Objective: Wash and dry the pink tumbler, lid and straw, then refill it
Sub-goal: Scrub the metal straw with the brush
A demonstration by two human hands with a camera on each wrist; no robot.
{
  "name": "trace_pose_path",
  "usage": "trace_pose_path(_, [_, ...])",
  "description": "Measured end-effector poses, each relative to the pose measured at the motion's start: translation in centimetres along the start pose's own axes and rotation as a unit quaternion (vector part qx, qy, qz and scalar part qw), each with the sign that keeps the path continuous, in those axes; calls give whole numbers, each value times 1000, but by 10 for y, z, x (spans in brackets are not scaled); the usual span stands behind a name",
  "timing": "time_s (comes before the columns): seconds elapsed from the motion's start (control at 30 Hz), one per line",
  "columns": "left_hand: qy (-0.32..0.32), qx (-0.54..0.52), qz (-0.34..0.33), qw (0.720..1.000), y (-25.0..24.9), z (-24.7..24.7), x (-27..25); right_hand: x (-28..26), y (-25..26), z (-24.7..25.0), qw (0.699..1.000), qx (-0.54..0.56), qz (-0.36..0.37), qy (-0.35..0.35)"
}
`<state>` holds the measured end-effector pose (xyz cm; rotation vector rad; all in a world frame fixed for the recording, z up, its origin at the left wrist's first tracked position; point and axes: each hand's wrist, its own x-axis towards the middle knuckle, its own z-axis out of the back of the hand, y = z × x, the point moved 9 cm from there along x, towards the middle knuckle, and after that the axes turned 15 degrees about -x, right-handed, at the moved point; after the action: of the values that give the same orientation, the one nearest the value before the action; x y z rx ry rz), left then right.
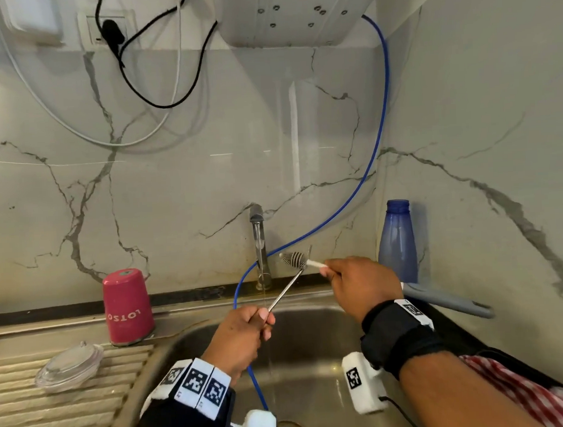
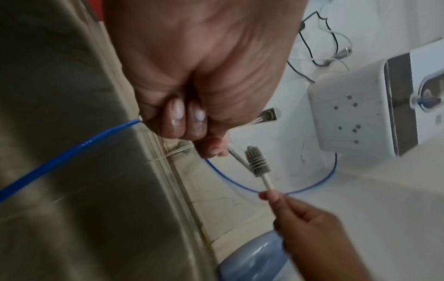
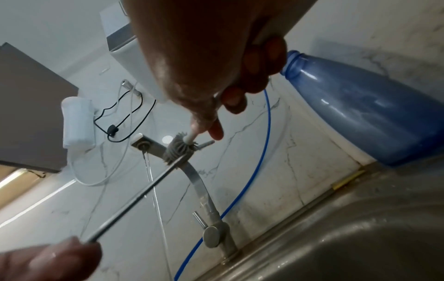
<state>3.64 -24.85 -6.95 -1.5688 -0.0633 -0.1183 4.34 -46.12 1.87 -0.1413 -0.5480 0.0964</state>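
Note:
The pink tumbler [image 1: 128,306] stands upside down on the sink's left ledge. Its clear lid [image 1: 68,368] lies on the ribbed drainboard nearby. Over the basin my left hand [image 1: 243,331] grips the lower end of the metal straw [image 1: 285,292], which slants up to the right. My right hand [image 1: 357,284] pinches the white handle of a small grey brush [image 1: 294,259], and its bristles press against the straw's upper end. The straw [image 3: 134,199] and brush [image 3: 179,147] also show in the right wrist view, the brush [image 2: 258,161] in the left wrist view.
The tap [image 1: 259,243] runs a thin stream into the steel sink [image 1: 312,357]. A blue hose [image 1: 362,177] drops from a white wall unit [image 1: 284,16] into the basin. A blue bottle [image 1: 398,240] stands at the right corner beside a grey handle [image 1: 445,299].

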Motion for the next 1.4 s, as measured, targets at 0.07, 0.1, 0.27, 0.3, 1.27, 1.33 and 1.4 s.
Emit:
trace_pose_path(0.07, [-5,-12,2,1000,7,-1,4,-3,11,1,999,5,40,-7])
trace_pose_path(0.1, [-9,-31,4,999,9,1,6,-6,25,2,996,9,85,-7])
trace_pose_path(0.27, [17,-92,22,995,15,10,6,-5,36,-2,996,19,89,-3])
trace_pose_path(0.3, [26,-101,23,994,14,8,5,-3,26,-2,998,19,55,-9])
trace_pose_path(1.27, [69,-28,-29,997,0,7,2,-3,-12,3,997,43,-52,-33])
trace_pose_path(1.33, [72,-17,-32,997,1,4,1,-5,-22,4,997,31,-64,-39])
trace_pose_path(1.4, [57,-25,-39,997,2,7,3,-6,-7,9,997,47,-18,-51])
